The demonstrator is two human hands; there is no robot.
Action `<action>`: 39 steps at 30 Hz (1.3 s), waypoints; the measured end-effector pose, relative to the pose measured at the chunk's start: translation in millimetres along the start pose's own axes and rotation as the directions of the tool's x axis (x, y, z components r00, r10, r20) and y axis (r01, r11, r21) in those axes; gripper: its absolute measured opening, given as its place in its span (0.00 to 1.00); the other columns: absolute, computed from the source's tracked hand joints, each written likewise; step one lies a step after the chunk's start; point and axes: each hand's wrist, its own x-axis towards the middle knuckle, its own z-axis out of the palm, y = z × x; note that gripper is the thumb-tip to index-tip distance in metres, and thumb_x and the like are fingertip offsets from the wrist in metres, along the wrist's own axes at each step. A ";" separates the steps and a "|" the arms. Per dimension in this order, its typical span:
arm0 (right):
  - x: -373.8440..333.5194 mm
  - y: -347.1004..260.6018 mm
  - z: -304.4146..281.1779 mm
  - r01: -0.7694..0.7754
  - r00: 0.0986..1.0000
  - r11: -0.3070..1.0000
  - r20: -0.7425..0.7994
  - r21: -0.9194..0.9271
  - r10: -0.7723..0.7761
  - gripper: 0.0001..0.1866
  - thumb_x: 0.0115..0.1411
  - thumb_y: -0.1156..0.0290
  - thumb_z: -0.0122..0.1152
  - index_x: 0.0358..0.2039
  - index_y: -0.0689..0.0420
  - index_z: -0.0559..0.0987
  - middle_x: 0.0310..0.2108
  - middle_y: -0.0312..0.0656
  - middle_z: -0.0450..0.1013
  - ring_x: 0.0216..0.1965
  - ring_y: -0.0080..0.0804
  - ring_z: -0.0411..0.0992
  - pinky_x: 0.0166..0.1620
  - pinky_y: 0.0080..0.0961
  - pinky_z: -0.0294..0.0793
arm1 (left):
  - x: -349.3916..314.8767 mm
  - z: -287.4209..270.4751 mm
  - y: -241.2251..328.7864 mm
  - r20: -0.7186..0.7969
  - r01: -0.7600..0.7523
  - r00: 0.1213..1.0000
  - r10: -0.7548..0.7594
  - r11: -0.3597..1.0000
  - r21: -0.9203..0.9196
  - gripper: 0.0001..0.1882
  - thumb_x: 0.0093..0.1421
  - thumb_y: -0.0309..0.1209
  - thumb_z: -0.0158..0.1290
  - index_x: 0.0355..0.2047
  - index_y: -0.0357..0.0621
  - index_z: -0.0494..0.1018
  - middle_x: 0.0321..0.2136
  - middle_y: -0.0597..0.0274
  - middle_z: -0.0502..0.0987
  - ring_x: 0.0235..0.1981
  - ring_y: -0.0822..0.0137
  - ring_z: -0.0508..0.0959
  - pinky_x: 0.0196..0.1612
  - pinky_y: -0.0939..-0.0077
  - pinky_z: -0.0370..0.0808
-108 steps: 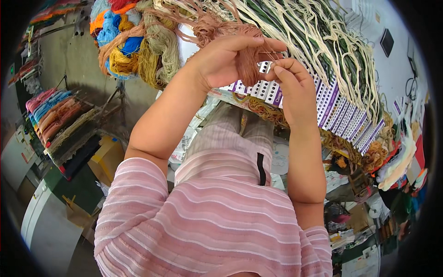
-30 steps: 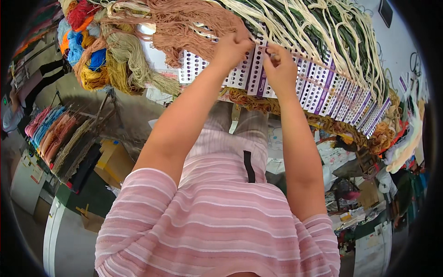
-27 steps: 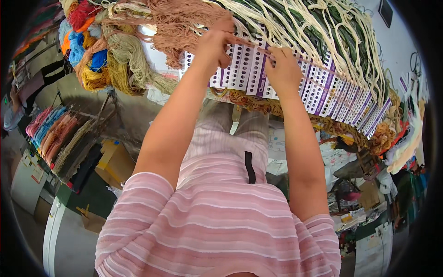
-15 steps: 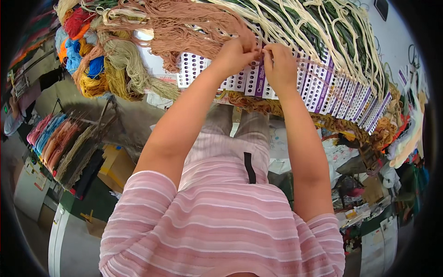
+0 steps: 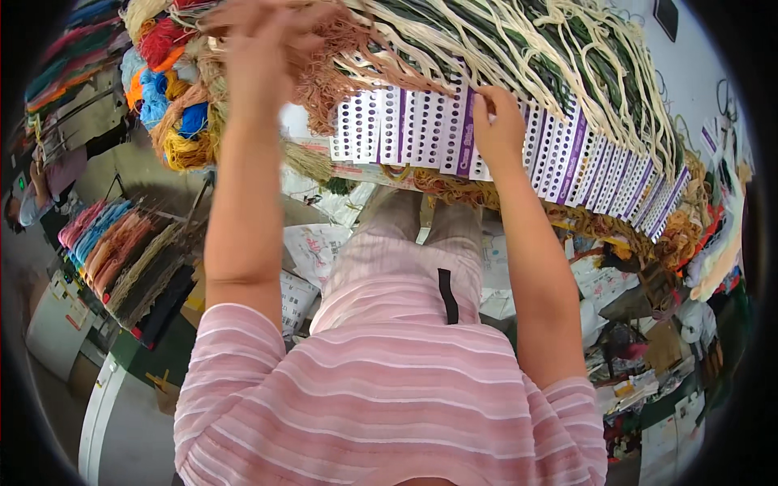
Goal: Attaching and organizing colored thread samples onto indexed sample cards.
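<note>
My left hand (image 5: 275, 36) is smeared by motion above a bundle of brown thread (image 5: 324, 81), its fingers too blurred to read. My right hand (image 5: 501, 121) is closed, thumb and fingers curled together at the upper part of a row of white-and-purple cards (image 5: 429, 125) punched with round holes. What lies between its fingertips is hidden. Brown strands stretch from the bundle toward the cards near this hand. Long cream and dark green threads (image 5: 519, 49) hang from the tops of the cards on the right.
Coloured yarn skeins (image 5: 190, 121) are heaped at the table's left end. A dark phone (image 5: 666, 18) and scissors (image 5: 724, 95) lie far right. Olive-brown thread (image 5: 454, 188) runs below the cards. A rack of hanging skeins (image 5: 113, 251) stands at left, and another person (image 5: 49, 182) is beyond it.
My left hand has left the spot beside my right hand and swung up and left over the brown thread. My right hand has shifted slightly right and down, staying at the cards.
</note>
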 end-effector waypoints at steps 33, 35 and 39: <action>-6.8 -145.0 -31.7 -0.526 0.832 0.435 0.549 0.731 0.084 0.04 0.60 0.77 0.51 0.34 0.62 0.74 0.31 0.38 0.73 0.34 0.24 0.70 0.41 0.22 0.69 | -60.0 10.9 -25.9 0.757 0.707 0.582 -0.296 0.645 -0.291 0.27 0.64 0.38 0.39 0.56 0.26 0.61 0.40 0.51 0.75 0.40 0.64 0.77 0.49 0.68 0.72; -6.9 -144.2 -30.9 -0.545 0.823 0.414 0.558 0.729 0.102 0.04 0.61 0.77 0.51 0.34 0.62 0.74 0.31 0.38 0.73 0.33 0.24 0.70 0.41 0.22 0.69 | -60.8 10.3 -25.2 0.759 0.711 0.585 -0.285 0.631 -0.312 0.23 0.64 0.35 0.40 0.53 0.27 0.66 0.40 0.50 0.76 0.40 0.62 0.78 0.49 0.66 0.72; -7.4 -144.3 -29.6 -0.510 0.847 0.452 0.520 0.732 0.112 0.06 0.58 0.75 0.55 0.34 0.64 0.75 0.28 0.37 0.73 0.31 0.20 0.71 0.39 0.18 0.69 | -65.2 14.3 -17.3 0.703 0.664 0.631 -0.327 0.696 -0.272 0.21 0.64 0.32 0.43 0.52 0.27 0.67 0.41 0.49 0.76 0.41 0.62 0.78 0.47 0.68 0.74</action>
